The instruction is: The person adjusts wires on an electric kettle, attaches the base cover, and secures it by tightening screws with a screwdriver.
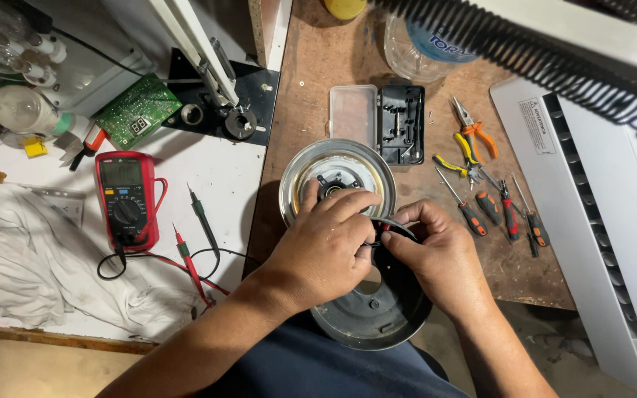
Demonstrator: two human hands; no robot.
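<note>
The dark round base (pixel 377 313) rests in my lap at six o'clock, the metal heating plate (pixel 337 173) above it (twelve o'clock). My left hand (pixel 326 247) and right hand (pixel 436 254) pinch small wires (pixel 379 230) between fingertips.

Left hand (pixel 324 247) and right hand (pixel 433 254) pinch small wires above a dark round base (pixel 377 313); metal disc (pixel 337 177) behind, red multimeter (pixel 125 199) at left.

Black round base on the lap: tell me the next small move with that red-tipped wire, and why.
Probably hold the black round base steady and seat the red-tipped wire with the fingertips. Both the left hand and right hand already pinch it at the rim, so no tool looks needed yet.
</note>
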